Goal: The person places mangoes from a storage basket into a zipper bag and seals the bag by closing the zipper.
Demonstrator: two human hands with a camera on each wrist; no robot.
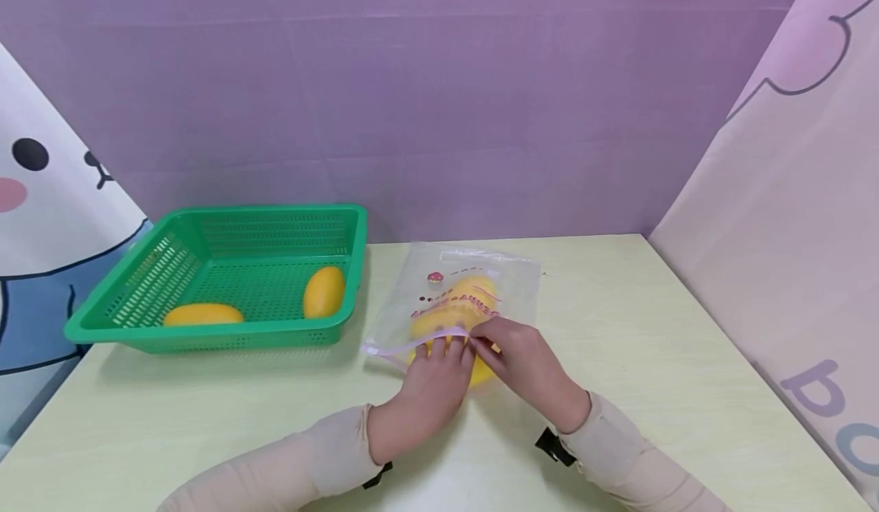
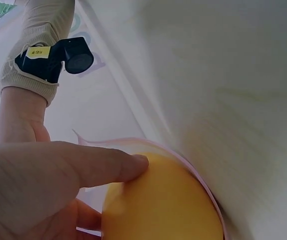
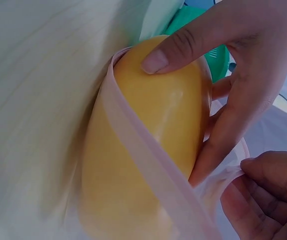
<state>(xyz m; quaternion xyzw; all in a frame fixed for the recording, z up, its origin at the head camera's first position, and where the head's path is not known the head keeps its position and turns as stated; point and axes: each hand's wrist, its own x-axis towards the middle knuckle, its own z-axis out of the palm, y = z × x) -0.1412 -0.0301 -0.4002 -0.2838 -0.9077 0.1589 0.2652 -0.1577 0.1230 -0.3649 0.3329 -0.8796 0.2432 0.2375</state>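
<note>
My left hand [image 1: 434, 390] grips a yellow mango [image 3: 148, 125] at the mouth of a clear zip bag [image 1: 394, 313]. Its thumb presses on the smooth skin, and the fingers reach round the far side, as the left wrist view shows of the mango [image 2: 158, 205]. With thumb and finger, my right hand [image 1: 527, 367] pinches the pinkish rim of the bag. That rim [image 3: 143, 150] runs slantwise across the mango, which lies partly inside. Further in, more yellow fruit [image 1: 474, 287] shows through the printed plastic. The hands hide part of the bag opening.
A green plastic basket [image 1: 261, 336] stands to the left on the pale table [image 1: 652, 329]. In it lie a mango [image 1: 324, 292] at the right side and another mango [image 1: 203, 314] near the front. A purple cloth [image 1: 481, 115] hangs behind the table.
</note>
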